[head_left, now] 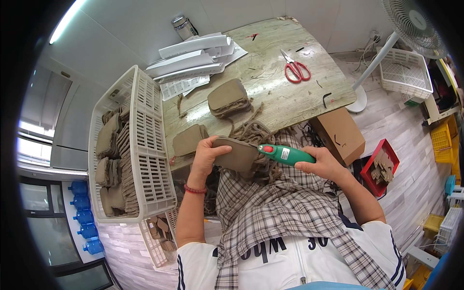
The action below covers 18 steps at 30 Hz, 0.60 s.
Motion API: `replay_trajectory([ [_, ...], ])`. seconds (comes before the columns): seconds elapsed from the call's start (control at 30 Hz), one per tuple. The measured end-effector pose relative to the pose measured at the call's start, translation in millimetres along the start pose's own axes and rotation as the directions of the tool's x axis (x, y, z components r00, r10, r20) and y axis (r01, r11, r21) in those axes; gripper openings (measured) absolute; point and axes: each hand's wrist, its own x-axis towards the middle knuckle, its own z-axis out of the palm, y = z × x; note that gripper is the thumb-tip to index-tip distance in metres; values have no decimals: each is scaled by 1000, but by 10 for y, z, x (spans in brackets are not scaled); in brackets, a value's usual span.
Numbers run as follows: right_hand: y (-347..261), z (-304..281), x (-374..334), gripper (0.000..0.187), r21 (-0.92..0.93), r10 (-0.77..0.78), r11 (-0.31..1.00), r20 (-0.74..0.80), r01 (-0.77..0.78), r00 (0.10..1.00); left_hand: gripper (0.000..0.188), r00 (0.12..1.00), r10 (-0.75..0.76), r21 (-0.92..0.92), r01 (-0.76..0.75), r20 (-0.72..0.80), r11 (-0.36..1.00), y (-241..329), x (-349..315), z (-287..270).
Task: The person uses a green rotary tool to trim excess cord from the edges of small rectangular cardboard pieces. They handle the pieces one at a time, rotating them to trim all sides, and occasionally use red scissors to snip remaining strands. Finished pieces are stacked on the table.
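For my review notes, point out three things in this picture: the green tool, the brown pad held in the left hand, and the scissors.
Green tool (295, 155): head view, on its green body.
Brown pad (239, 155): head view, on its flat face.
Scissors (294, 64): head view, around the pivot.

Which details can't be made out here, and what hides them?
- Head view: fingertips of the left hand, hidden beneath the tan piece.
- Head view: fingertips of the right hand, hidden by the green tool.
- Head view: top of the fan, cut by the upper edge.
- Head view: part of the cardboard box, behind the table.
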Motion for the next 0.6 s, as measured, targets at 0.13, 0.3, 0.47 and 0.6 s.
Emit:
replay_trajectory([
  [0.13, 26, 28, 5, 42, -134, -68, 989, -36, 62, 997, 17, 1000, 1, 31, -2, 24, 1000, -9, -2, 78],
  [0.3, 1, 74, 26, 44, -154, -88, 985, -38, 81, 995, 17, 998, -11, 83, 6, 66, 996, 8, -17, 174],
  [0.47, -82, 115, 49, 43, -152, -77, 986, -49, 69, 996, 16, 990, -40, 156, 19, 133, 988, -6, 2, 242],
  [0.6, -97, 129, 100, 42, -131, -76, 989, -23, 72, 997, 17, 983, -80, 185, 48, 168, 981, 42, -8, 285],
])
